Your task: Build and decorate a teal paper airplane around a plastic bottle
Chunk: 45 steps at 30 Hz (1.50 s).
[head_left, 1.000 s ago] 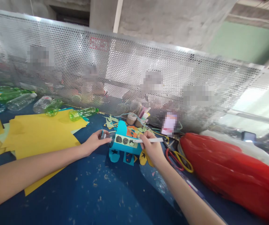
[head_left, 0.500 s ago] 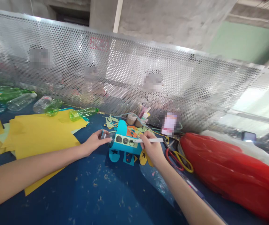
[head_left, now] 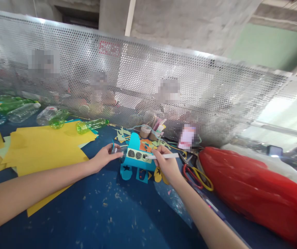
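A blue paper-covered model [head_left: 137, 157], shaped like a small plane with dark round windows and star cut-outs, sits on the dark blue table [head_left: 99, 214]. My left hand [head_left: 104, 157] grips its left end, fingers closed round a clear bottle neck. My right hand [head_left: 165, 162] is closed on a white pen [head_left: 164, 156], whose tip touches the strip of windows on the model's side.
Yellow paper sheets [head_left: 42, 152] lie at the left, with several empty plastic bottles [head_left: 24, 112] behind them. A perforated metal screen [head_left: 138, 83] runs along the back. Scissors with red and yellow handles [head_left: 197, 176] and a red plastic bag [head_left: 254, 193] lie at the right. Paper scraps and tape rolls [head_left: 148, 131] sit behind the model.
My right hand has shifted slightly left, bringing the pen tip further along the row of windows. My left hand and the model stay put.
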### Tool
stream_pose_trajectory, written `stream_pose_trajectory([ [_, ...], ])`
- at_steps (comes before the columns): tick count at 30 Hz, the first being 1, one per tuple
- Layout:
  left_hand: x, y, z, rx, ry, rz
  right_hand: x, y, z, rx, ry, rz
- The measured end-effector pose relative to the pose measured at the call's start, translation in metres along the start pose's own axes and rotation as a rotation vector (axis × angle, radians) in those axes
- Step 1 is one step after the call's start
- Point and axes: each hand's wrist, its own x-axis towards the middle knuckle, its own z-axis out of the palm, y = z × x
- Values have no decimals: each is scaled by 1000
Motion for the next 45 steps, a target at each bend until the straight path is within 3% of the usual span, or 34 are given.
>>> stream_pose_trajectory([
  [45,1,-3,1,-6,13,13,2,0,-2,-42,-30,-1],
])
